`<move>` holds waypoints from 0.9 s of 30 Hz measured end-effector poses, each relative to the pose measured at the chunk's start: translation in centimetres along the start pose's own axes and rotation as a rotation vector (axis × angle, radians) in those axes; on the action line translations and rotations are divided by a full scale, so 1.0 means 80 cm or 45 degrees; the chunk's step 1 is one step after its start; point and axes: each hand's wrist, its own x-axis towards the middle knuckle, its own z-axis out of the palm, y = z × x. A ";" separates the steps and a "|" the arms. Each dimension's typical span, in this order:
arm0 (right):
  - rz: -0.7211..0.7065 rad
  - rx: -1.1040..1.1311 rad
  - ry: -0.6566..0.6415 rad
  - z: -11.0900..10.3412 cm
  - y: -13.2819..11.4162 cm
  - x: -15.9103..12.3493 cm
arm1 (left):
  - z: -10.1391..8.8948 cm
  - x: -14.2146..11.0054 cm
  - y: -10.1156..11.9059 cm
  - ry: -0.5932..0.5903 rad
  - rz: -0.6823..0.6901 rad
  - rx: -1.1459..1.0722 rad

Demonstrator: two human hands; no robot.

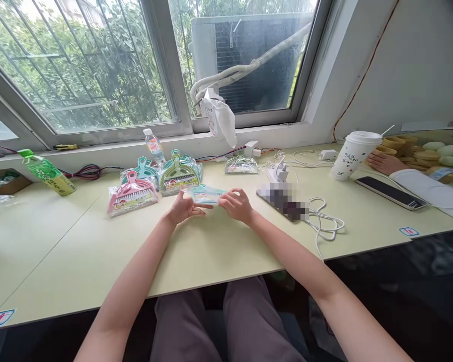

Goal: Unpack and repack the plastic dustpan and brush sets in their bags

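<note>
While gripping a clear packet (207, 193) between a part-open left hand (181, 208) and a pinching right hand (235, 205), seemingly adjusting it; next, best keep it steady, clear of the green dustpan (177, 170) just beyond the left hand.

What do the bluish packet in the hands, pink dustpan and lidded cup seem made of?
Bluish packet: probably thin plastic, looking glossy and see-through. Pink dustpan: likely moulded plastic, from its even colour; shiny wrapping masks its finish. Lidded cup: smooth, white, printed; perhaps coated paper or plastic.
</note>
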 end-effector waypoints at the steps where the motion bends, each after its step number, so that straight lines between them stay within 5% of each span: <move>1: -0.054 0.019 -0.015 0.001 -0.001 0.000 | -0.001 -0.001 0.001 0.007 0.036 -0.024; 9: -0.174 -0.029 -0.162 0.016 -0.009 0.009 | -0.035 -0.003 0.007 0.217 0.229 -0.017; 12: -0.239 -0.041 -0.199 0.028 -0.010 0.009 | -0.046 -0.007 0.007 0.185 0.205 -0.062; 17: -0.229 -0.040 -0.201 0.032 -0.017 0.010 | -0.035 -0.007 0.006 0.092 0.221 0.029; 27: -0.117 0.287 -0.140 0.033 -0.037 0.011 | -0.021 0.005 0.003 0.319 0.485 -0.228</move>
